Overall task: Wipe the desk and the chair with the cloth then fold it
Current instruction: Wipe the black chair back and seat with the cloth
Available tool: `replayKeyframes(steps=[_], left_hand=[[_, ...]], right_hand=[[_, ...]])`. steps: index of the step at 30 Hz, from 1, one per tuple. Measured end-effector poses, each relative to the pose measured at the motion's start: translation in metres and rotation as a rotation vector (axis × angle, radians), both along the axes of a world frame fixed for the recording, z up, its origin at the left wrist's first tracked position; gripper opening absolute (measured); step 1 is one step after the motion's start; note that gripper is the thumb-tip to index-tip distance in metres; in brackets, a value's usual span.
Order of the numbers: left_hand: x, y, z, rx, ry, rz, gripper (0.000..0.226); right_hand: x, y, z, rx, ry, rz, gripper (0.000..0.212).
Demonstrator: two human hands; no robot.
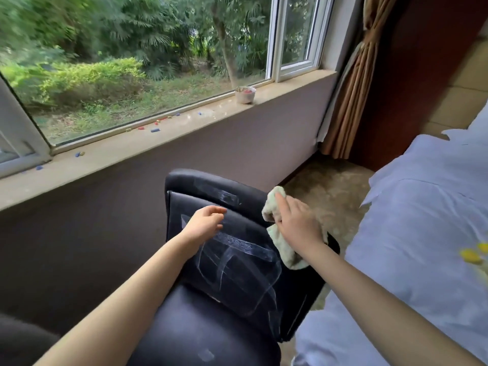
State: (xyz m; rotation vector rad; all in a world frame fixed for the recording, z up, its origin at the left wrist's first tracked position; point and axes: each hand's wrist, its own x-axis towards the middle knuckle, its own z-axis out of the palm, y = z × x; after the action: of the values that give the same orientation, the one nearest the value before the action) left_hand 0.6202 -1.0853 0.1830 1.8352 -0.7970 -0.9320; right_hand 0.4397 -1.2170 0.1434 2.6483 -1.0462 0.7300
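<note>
One cloth (pixel 284 249) bunched in gripping right hand (pixel 298 225), against one chair (pixel 232 273), left hand (pixel 206 223) just beside, relaxed, empty

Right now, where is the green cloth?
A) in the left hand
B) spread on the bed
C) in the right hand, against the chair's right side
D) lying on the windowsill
C: the right hand grips the cloth against the right side of the black chair, while the left hand holds nothing.
</note>
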Motion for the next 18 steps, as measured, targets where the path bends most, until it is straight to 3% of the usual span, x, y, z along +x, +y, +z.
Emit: replayKeyframes(steps=[10,13,18], left_hand=[[0.016,0.02,-0.013,0.023,-0.093,0.193,0.03],[0.028,0.038,-0.02,0.048,-0.07,0.311,0.028],[0.044,0.046,-0.033,0.095,-0.062,0.397,0.027]], right_hand=[[0.141,-0.024,0.02,0.081,0.257,0.232,0.049],[0.161,-0.028,0.02,0.165,0.241,0.293,0.054],[0.135,-0.042,0.011,0.136,0.164,0.343,0.055]])
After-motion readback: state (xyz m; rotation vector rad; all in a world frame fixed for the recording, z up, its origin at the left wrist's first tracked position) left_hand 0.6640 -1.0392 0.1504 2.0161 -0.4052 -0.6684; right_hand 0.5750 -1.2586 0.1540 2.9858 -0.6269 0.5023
